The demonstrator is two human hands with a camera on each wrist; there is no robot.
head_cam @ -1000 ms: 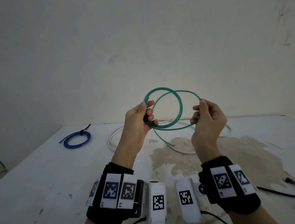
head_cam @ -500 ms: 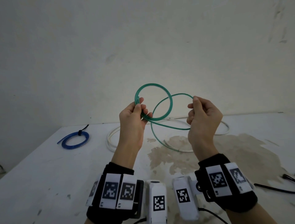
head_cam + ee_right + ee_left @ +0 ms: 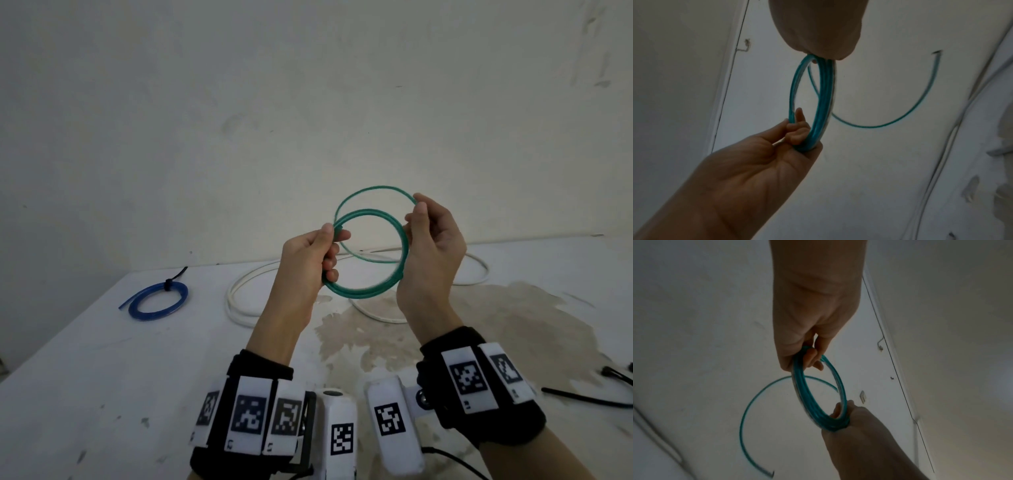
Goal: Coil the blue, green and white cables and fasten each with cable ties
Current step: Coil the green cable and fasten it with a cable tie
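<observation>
Both hands hold the green cable [image 3: 363,294] up over the white table [image 3: 102,377] as a coil of several turns. My left hand [image 3: 330,250] grips the coil's left side, fingers curled round the strands [image 3: 803,386]. My right hand [image 3: 416,222] pinches the right side, and one looser loop [image 3: 373,189] arcs above the coil. A free green tail [image 3: 920,110] curves away from the coil, its cut end loose. The blue cable [image 3: 157,303] lies coiled at the table's far left with a black tie [image 3: 168,284] on it. The white cable [image 3: 239,301] lies in loose loops behind the hands.
Black cable ties [image 3: 582,399] lie at the table's right edge. A brownish stain [image 3: 376,335] spreads over the tabletop under the hands. A bare pale wall stands close behind the table. The table's left edge drops off beyond the blue coil.
The loop my right hand held out to the side has been swung up onto the coil. The right hand has come closer to the left and now holds the coil's right side.
</observation>
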